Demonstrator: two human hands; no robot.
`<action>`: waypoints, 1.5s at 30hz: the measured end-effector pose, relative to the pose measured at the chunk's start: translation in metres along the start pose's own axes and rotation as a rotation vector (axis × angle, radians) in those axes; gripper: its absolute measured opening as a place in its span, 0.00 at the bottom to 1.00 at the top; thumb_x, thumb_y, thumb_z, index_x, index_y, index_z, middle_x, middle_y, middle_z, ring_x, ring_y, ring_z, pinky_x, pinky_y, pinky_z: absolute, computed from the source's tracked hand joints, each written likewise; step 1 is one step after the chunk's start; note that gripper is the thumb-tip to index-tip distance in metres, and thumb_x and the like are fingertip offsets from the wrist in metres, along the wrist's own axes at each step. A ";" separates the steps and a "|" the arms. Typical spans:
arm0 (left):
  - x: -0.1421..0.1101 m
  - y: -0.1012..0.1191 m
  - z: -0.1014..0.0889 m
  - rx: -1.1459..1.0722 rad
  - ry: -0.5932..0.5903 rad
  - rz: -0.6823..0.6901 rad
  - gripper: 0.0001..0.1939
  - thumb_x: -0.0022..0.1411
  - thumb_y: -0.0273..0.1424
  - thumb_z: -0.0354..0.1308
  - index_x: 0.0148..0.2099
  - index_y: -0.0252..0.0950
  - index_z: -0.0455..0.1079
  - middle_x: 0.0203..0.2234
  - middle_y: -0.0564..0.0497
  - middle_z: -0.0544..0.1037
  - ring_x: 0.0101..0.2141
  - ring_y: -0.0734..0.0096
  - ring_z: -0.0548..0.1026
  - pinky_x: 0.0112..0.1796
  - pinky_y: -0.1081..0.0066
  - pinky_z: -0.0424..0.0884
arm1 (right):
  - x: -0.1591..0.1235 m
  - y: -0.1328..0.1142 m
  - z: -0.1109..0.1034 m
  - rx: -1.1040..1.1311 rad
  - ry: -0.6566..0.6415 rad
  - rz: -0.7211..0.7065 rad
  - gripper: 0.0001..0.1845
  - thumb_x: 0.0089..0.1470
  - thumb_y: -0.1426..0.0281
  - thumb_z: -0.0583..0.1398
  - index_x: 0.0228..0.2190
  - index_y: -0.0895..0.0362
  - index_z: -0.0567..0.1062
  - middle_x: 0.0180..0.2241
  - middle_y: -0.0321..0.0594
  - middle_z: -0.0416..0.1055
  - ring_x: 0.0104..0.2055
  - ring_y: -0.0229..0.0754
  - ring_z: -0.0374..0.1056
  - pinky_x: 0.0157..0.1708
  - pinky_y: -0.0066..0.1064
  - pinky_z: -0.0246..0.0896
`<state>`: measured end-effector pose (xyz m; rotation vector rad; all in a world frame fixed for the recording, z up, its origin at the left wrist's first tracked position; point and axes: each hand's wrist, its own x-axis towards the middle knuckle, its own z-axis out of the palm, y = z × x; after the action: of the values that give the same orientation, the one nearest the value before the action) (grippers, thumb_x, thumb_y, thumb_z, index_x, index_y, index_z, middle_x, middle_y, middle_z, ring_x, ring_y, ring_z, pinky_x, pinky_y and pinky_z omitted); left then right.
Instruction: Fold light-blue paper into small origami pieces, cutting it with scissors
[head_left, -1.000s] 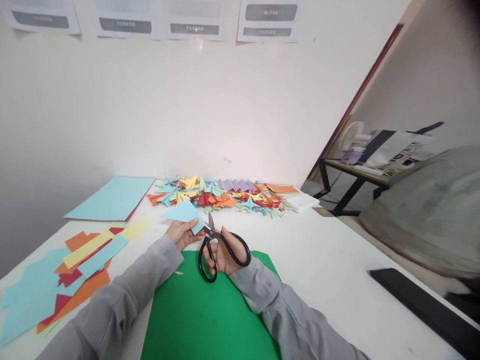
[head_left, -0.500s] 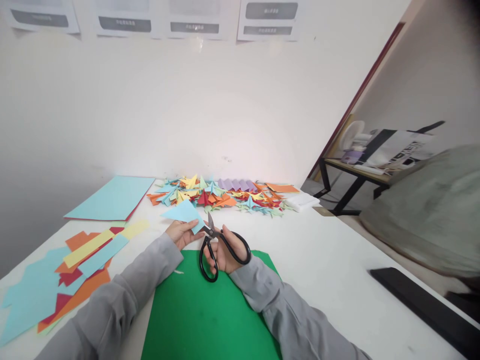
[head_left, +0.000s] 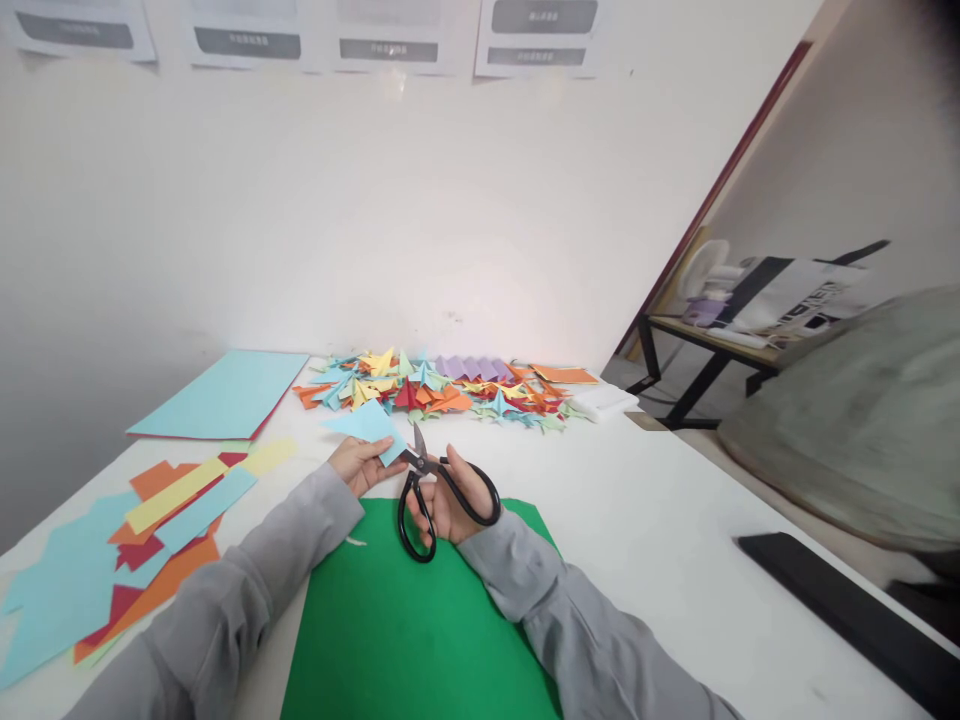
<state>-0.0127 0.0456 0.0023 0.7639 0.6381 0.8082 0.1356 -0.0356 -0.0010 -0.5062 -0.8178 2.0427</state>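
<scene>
My left hand [head_left: 361, 464] pinches a light blue piece of paper [head_left: 367, 422], its thumb on top of the sheet. In my right hand [head_left: 456, 500] is a pair of scissors [head_left: 421, 466] with black looped handles. The scissor blades stand apart, right beside the lower right corner of the blue paper; whether the paper sits between them I cannot tell. Both hands are above the far edge of a green sheet [head_left: 420, 620] lying on the table.
Folded paper shapes [head_left: 431, 395] in many colours are heaped along the wall. To the left lie paper offcuts [head_left: 165, 540] and a stack of large light blue sheets [head_left: 225, 395]. A black bar-shaped object [head_left: 840, 610] rests at the table's right edge.
Hardly anything differs. The view has shifted very slightly, while both hands, the blue paper and the scissors keep nearly the same positions, with the blades still apart.
</scene>
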 end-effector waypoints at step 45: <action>-0.005 -0.004 0.005 -0.011 -0.080 0.079 0.05 0.48 0.20 0.55 0.32 0.25 0.67 0.27 0.41 0.76 0.34 0.62 0.73 0.40 0.59 0.68 | 0.000 0.002 -0.001 -0.131 -0.060 -0.049 0.29 0.50 0.49 0.36 0.51 0.48 0.45 0.20 0.35 0.67 0.17 0.38 0.64 0.15 0.30 0.59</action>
<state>-0.0100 0.0384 0.0032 0.8109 0.5344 0.8488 0.1354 -0.0361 -0.0032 -0.4944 -0.9953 1.9761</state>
